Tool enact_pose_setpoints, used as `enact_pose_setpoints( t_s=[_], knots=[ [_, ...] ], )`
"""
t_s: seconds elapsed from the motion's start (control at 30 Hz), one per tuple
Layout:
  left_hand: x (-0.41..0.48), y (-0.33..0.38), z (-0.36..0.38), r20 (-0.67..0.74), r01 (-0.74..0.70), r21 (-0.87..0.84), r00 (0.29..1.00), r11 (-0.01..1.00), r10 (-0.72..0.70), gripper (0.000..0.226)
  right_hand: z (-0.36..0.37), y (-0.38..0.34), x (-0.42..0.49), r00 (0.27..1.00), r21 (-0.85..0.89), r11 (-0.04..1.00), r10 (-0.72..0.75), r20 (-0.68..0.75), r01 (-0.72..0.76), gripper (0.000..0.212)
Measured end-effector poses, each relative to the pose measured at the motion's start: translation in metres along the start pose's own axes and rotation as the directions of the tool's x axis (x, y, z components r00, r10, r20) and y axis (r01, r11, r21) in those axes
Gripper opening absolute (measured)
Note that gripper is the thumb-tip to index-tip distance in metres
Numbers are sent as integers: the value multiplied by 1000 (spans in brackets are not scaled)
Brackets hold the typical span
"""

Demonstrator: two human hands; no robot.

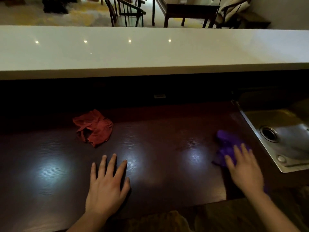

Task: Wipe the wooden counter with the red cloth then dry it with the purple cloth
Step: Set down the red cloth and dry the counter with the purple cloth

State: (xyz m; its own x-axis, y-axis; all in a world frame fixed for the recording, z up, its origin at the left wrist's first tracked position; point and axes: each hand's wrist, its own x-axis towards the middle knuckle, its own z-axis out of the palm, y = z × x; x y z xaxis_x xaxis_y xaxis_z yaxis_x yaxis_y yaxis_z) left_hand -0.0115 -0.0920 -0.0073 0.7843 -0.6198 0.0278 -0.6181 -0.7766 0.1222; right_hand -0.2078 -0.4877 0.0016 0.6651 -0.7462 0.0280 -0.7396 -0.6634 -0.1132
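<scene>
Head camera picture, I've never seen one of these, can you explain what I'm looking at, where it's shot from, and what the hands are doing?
There is no machine here. A person wears a wide-angle camera on the head, looking forward and down, so you see that person's own two bare hands. The left hand lies flat and open on the dark wooden counter, holding nothing. The right hand presses down on a purple cloth near the steel sink; whether it grips the cloth or just rests on it is unclear. A crumpled red cloth lies apart, further back on the left, untouched. Beyond is a raised white ledge, with chairs and a table behind it.
</scene>
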Motion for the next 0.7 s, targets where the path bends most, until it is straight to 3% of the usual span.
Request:
enact_pose_setpoints(
  t_s=[0.07, 0.13, 0.27, 0.4, 0.47, 0.53, 0.6, 0.7],
  knots=[
    [0, 1, 1, 11, -11, 23, 1000, 1000, 11, 58, -3, -6, 40, 991, 16, 991, 132, 28, -133, 61],
    [0, 1, -1, 13, -10, 33, 1000, 999, 10, 58, -4, -29, 58, 989, 50, 988, 147, 25, -148, 59],
    [0, 2, -5, -3, 15, -13, 1000, 1000, -15, 55, -4, -73, 21, 990, 70, 988, -140, 6, 139, 52],
    [1, 2, -6, -15, 40, -69, 999, 997, -41, 53, 6, -81, -65, 910, 82, 917, -399, 114, 391, 58],
    [1, 0, -6, -9, 38, -83, 999, 996, -38, 52, 7, -69, -50, 881, 68, 888, -460, 110, 455, 60],
    [1, 0, -5, 2, 33, -81, 999, 996, -33, 53, 6, -64, -5, 926, 47, 927, -373, 63, 371, 60],
    [0, -1, -4, 11, 34, -68, 999, 997, -33, 53, 4, -73, 50, 980, 22, 981, -191, 53, 190, 60],
    [1, -1, -4, 8, 35, -72, 999, 997, -34, 53, 6, -97, 99, 994, 39, 998, -52, 93, 49, 65]
  ],
)
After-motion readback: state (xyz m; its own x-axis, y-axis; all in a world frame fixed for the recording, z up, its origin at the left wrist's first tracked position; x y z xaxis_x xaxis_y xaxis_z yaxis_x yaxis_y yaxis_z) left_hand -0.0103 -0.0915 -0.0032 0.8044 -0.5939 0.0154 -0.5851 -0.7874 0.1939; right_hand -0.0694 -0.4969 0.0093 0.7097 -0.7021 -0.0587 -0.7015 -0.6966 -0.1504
